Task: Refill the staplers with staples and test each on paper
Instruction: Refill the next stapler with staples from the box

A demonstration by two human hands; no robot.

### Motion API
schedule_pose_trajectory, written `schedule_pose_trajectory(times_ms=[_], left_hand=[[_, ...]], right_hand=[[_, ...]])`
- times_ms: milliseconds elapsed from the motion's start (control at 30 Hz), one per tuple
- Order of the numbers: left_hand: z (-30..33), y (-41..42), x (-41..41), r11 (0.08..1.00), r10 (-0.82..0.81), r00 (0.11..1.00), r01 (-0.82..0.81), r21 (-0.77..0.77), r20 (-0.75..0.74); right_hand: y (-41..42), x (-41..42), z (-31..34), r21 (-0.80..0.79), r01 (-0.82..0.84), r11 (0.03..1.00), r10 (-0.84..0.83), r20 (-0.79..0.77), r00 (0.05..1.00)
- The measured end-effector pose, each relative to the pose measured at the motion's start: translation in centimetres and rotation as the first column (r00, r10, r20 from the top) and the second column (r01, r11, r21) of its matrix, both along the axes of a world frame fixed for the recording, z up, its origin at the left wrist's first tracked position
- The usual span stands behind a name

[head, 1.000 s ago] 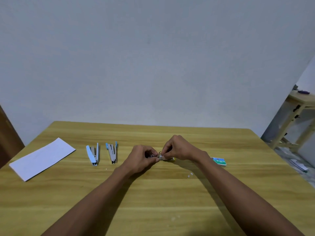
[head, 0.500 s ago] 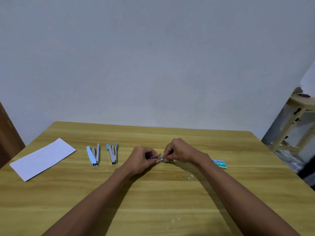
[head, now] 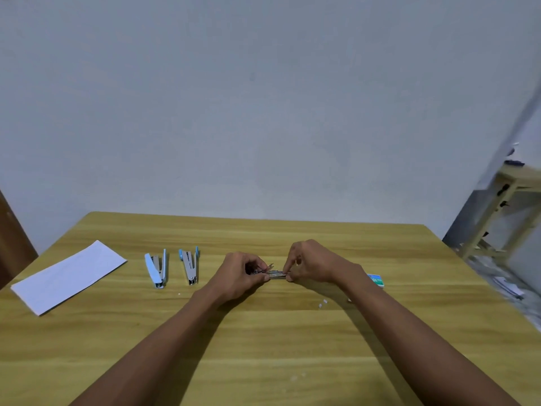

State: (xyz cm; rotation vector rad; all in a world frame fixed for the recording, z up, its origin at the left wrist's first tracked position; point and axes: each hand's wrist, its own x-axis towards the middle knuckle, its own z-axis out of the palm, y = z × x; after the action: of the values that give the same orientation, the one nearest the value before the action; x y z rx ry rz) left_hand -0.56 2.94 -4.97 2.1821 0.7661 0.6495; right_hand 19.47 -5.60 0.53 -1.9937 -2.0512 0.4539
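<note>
Two light-blue staplers lie opened flat on the wooden table (head: 263,341): one stapler (head: 156,269) on the left and a second stapler (head: 190,266) beside it. A third stapler (head: 275,273) sits between my hands at the table's middle. My left hand (head: 243,273) grips its left end with curled fingers. My right hand (head: 310,263) pinches its right end, where a thin metal strip shows; whether that strip is staples or the magazine I cannot tell. A white paper sheet (head: 68,275) lies at the far left. A green staple box (head: 376,280) peeks out behind my right wrist.
Small white scraps (head: 322,303) lie on the table near my right forearm. A wooden frame stand (head: 497,218) and clutter on the floor are off the table's right side. A dark brown panel (head: 11,241) borders the left edge.
My hands have stayed on the middle stapler with only slight finger shifts. The camera has drifted a little; the other staplers, paper and box are unmoved.
</note>
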Motion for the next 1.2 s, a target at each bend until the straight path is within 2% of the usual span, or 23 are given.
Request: schedule_pose_trajectory(times_ms=[100,233,400,500,633,767,967,1100,1200], left_hand=[[0.0,-0.1,0.0,1.0,-0.008,1.0,0.008,0.006,0.003],[-0.3,-0.5,-0.5,0.993,-0.057,0.998,0.052,0.105,0.038],[-0.6,-0.7,-0.9,0.913,-0.092,0.995,0.097,0.395,-0.033],[-0.6,-0.3,-1.0,0.861,-0.133,0.988,0.151,0.485,-0.073],[-0.8,0.6,-0.9,0.831,-0.189,0.976,0.216,0.513,-0.106],[-0.9,1.0,-0.2,0.781,-0.215,0.954,0.297,0.549,-0.21],[-1.1,1.3,-0.2,0.745,-0.222,0.938,0.338,0.575,-0.264],[-0.8,1.0,-0.9,0.819,-0.13,0.969,0.225,0.528,-0.211],[0.3,1.4,-2.5,0.831,-0.045,0.953,0.203,0.519,-0.3]], right_hand=[[-0.7,0.8,0.0,0.007,0.02,1.0,-0.021,0.039,0.999],[-1.3,1.0,-0.6,0.0,0.075,0.997,-0.075,-0.047,0.996],[-1.3,1.2,-1.5,0.004,0.094,0.996,-0.093,-0.108,0.99],[-1.0,1.3,-1.7,-0.013,0.115,0.993,-0.116,-0.128,0.985],[-0.6,1.4,-1.5,-0.034,0.105,0.994,-0.108,-0.111,0.988],[-0.4,1.4,-1.3,-0.039,0.082,0.996,-0.086,-0.093,0.992],[-0.3,1.5,-1.4,-0.035,0.074,0.997,-0.077,-0.089,0.993],[-0.3,1.6,-1.5,-0.03,0.077,0.997,-0.079,-0.087,0.993],[-0.4,1.7,-1.7,-0.029,0.081,0.996,-0.083,-0.089,0.993]])
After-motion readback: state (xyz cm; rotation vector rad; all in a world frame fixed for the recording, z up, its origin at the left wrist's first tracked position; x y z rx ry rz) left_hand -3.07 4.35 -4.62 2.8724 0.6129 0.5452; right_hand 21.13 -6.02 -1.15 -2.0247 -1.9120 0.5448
